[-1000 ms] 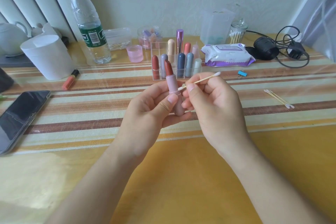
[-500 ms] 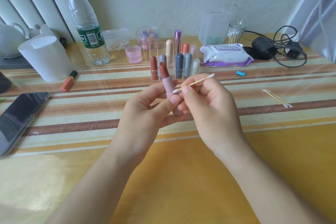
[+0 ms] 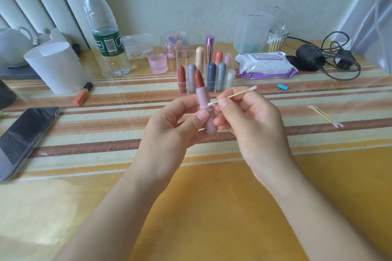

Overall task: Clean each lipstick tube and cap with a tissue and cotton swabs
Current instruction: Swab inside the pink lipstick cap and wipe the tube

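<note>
The left hand (image 3: 169, 131) clamps its fingers on an upright pink lipstick tube (image 3: 206, 110) while the right hand (image 3: 252, 125), at its 3 o'clock, pinches a cotton swab (image 3: 232, 95) whose tip touches the tube's collar.

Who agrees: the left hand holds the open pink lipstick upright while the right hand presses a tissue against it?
No: the head view shows the right hand pressing a cotton swab, not a tissue, against the pink lipstick held upright by the left hand.
</note>
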